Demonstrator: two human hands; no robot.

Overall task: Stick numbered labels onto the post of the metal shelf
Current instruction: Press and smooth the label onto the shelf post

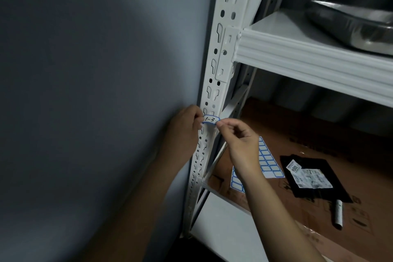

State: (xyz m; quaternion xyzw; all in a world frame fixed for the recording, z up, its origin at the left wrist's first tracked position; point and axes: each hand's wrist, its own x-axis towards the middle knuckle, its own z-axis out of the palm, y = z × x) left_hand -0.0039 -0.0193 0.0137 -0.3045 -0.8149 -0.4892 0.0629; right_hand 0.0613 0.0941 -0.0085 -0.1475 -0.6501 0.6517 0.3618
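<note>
One label (211, 120), white with blue border, handwritten "1-3", sits across the front face of the white perforated post (214, 83) at the shelf's left front corner, well below the upper shelf beam (314, 64). Left hand (185, 127) pinches its left end, thumb and fingertip curled on it; right hand (238, 134) pinches the right end between thumb and forefinger, other fingers loosely curled. Label looks stretched flat between the two hands; cannot tell if it is already stuck down.

Handling, judged: thin paper sticker, near weightless, floppy, adhesive back, so it curls and grabs onto skin or itself. Best held by the two short ends as now, kept taut, then pressed from the middle outward. The post face is full of keyhole slots and round holes, so parts of the label will bridge gaps with less grip there. Tears or creases easily if re-peeled.

Counts: one label in hand, one post in use, two hands. On the cardboard-covered lower shelf (276, 121): two label sheets (269, 161), one partly hidden behind the right forearm near the shelf's left edge; one black bag (314, 176) with a white printed sticker; one small grey cylinder (337, 215), possibly a pen or marker. One metal tray (357, 27) on the upper shelf, right edge.
</note>
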